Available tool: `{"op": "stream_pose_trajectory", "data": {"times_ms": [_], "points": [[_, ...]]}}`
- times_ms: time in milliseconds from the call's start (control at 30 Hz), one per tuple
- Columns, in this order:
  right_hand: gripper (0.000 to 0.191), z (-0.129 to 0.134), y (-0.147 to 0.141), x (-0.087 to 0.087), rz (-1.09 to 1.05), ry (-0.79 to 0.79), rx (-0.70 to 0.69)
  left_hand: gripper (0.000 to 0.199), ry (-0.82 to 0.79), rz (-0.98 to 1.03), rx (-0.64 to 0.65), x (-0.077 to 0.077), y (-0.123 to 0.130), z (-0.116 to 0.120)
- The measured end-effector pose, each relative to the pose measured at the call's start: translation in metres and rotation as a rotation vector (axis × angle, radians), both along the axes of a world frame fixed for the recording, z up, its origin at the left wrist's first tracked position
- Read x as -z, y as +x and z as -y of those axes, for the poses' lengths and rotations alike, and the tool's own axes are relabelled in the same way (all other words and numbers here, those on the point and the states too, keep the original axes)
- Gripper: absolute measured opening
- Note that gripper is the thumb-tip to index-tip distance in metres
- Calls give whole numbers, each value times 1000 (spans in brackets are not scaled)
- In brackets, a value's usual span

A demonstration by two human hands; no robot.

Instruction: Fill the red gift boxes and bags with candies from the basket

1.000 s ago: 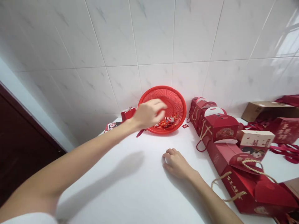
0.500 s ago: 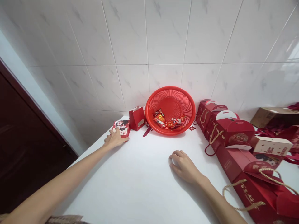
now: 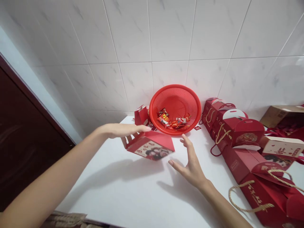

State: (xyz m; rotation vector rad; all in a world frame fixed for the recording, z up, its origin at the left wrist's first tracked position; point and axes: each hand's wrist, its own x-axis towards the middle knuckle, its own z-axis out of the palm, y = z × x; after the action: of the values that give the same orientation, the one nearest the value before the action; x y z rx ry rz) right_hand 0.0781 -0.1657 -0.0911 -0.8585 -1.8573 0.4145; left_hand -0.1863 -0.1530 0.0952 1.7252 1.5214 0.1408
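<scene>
My left hand (image 3: pixel 127 130) is closed around one end of a red gift box (image 3: pixel 152 147) and holds it tilted above the white table (image 3: pixel 114 196). A printed picture of figures and lettering covers the box side facing me. Just right of the box, my right hand (image 3: pixel 190 164) is open, thumb and fingers apart, with nothing in it. Behind the hands a red plastic basket (image 3: pixel 177 98) leans toward me with several wrapped candies (image 3: pixel 174 122) inside. A small red paper bag (image 3: pixel 141 115) stands left of the basket.
Red gift boxes with rope handles (image 3: pixel 251 186) line the right side of the table. A cream-and-red box (image 3: pixel 282 147) and a brown cardboard box (image 3: pixel 281 117) lie beyond them. The tiled wall (image 3: pixel 135 79) rises behind; a dark door (image 3: pixel 26 142) is at left.
My left hand has lifted the red box off the table's left edge and brought it right, toward the middle. My right hand has risen and opened beside it.
</scene>
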Motion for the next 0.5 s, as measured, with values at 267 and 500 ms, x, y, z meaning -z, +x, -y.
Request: {"op": "stream_pose_trajectory", "data": {"times_ms": [267, 500], "points": [[47, -4, 8, -9, -75, -264, -201, 66, 103, -28, 196, 18, 62, -4], [41, -8, 7, -7, -241, -390, -170, 40, 466, 69, 155, 33, 64, -2]]}}
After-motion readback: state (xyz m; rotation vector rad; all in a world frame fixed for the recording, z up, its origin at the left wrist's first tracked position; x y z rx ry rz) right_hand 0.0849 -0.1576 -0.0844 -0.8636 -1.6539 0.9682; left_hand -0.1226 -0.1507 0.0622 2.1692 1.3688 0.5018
